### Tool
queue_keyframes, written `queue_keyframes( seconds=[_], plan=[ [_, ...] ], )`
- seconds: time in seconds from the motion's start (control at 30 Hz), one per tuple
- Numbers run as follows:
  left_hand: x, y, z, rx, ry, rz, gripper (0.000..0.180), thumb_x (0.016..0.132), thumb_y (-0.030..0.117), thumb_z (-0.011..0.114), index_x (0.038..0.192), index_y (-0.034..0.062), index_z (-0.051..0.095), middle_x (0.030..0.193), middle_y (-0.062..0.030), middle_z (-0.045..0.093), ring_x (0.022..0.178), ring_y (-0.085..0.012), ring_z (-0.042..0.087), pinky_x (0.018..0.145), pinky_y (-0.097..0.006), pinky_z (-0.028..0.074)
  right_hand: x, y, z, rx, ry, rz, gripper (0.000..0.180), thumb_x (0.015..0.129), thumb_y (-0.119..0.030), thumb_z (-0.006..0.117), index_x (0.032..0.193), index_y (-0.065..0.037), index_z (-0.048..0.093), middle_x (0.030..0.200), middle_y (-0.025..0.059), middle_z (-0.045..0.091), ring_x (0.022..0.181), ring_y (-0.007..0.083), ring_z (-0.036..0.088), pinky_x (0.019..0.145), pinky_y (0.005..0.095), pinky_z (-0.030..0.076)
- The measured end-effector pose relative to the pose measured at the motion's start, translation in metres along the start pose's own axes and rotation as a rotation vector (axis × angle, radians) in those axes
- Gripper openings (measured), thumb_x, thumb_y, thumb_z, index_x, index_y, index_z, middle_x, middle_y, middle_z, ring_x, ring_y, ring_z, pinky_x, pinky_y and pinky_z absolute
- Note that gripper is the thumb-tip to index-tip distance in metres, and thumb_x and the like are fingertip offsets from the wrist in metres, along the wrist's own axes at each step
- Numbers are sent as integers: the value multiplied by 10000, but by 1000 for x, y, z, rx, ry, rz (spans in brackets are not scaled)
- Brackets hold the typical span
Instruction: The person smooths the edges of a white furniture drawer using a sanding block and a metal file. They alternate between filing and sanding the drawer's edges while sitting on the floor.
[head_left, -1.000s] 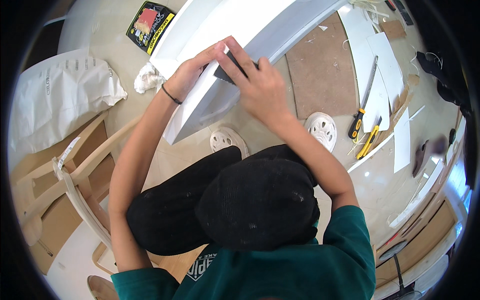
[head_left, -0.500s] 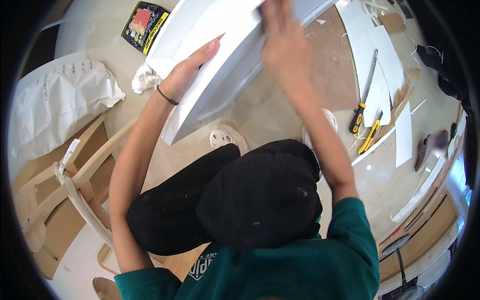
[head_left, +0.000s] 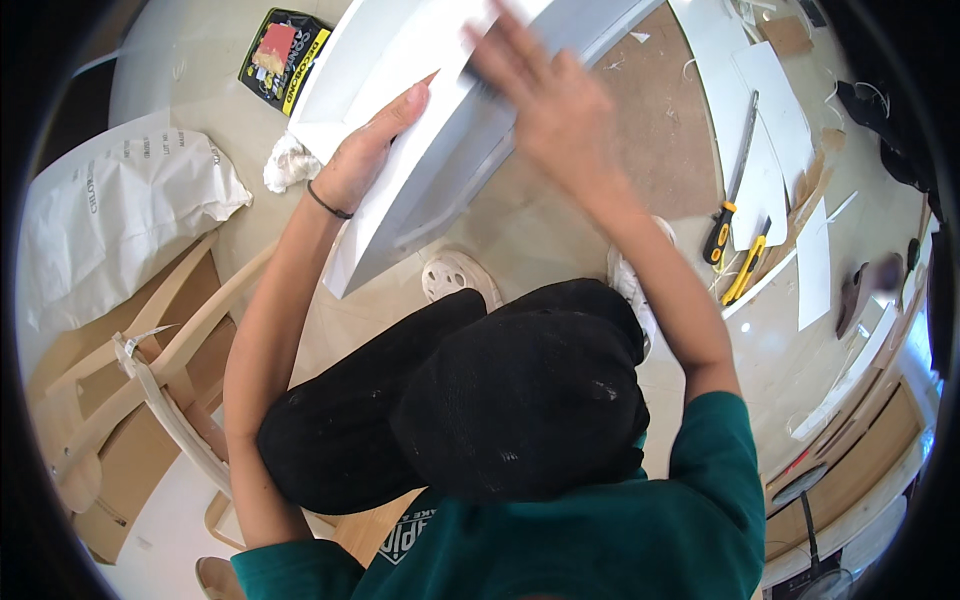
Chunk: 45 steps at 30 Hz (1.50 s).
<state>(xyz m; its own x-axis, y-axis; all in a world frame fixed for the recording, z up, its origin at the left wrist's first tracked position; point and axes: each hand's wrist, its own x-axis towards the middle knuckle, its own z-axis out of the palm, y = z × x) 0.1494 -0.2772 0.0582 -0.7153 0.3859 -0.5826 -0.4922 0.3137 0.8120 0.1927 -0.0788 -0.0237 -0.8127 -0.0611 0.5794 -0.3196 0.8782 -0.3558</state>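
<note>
A large white curved piece of panelling [head_left: 425, 140] with a raised edge stands in front of me at the top of the view. My left hand [head_left: 375, 140] grips its near left part, thumb along the white face and the other fingers mostly out of sight. My right hand [head_left: 550, 105] is blurred by motion over the upper edge. Its fingers press a small dark flat piece [head_left: 486, 72] against that edge; the blur hides what kind of thing it is.
At upper left are a black-and-yellow container [head_left: 300, 80], a crumpled white cloth [head_left: 290, 163] and a white sack [head_left: 125, 215]. Wooden chair parts [head_left: 165, 370] lie at left. On the right, a long-bladed hand tool [head_left: 735, 190] and yellow utility knife [head_left: 748, 265] lie among white offcuts [head_left: 775, 110].
My right hand has slid left and a little nearer along the white edge, toward my left hand, with the dark piece under its fingers. My left hand keeps its grip.
</note>
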Motion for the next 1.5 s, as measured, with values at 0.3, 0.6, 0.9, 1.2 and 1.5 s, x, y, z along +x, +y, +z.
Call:
queue_keyframes(
  seconds=[0.3, 0.6, 0.9, 1.2, 1.5],
  plan=[
    [1, -8, -2, 7, 35, 42, 696, 1030, 481, 500, 1516, -5, 390, 1513, -119, 446, 1365, -200, 430, 1139, -295, 315, 1, -10, 1, -113, -69, -52, 743, 780, -47, 581, 1471, -311, 504, 1529, -29, 480, 709, 190, 547, 614, 291, 537],
    [2, -10, -4, 11, -4, 68, 684, 1035, 484, 486, 1528, 22, 382, 1506, -112, 456, 1357, -182, 439, 1133, -280, 322, -10, -25, 14, 4, 67, 51, 775, 754, -45, 599, 1468, -330, 503, 1527, -33, 483, 686, 195, 513, 605, 290, 534],
    [3, -13, -8, -13, 32, 35, 683, 1022, 481, 516, 1523, 32, 399, 1489, -115, 472, 1327, -186, 469, 1111, -280, 352, -8, -35, 12, 67, 39, 16, 797, 723, -16, 588, 1464, -297, 511, 1543, -36, 461, 702, 208, 512, 611, 299, 522],
    [2, -6, 1, -34, 32, 43, 634, 1010, 465, 556, 1467, 30, 490, 1448, -84, 523, 1300, -177, 488, 1102, -287, 362, -22, -33, 24, 121, 60, 62, 734, 772, -11, 558, 1453, -282, 521, 1541, -48, 464, 689, 200, 501, 598, 292, 510],
    [3, 2, 3, -16, 29, -19, 682, 1015, 494, 526, 1502, 26, 433, 1481, -91, 481, 1334, -179, 453, 1118, -281, 332, -8, -6, 27, 119, 67, 151, 707, 792, -44, 562, 1445, -313, 531, 1546, -76, 452, 684, 186, 486, 618, 284, 525]
  ],
)
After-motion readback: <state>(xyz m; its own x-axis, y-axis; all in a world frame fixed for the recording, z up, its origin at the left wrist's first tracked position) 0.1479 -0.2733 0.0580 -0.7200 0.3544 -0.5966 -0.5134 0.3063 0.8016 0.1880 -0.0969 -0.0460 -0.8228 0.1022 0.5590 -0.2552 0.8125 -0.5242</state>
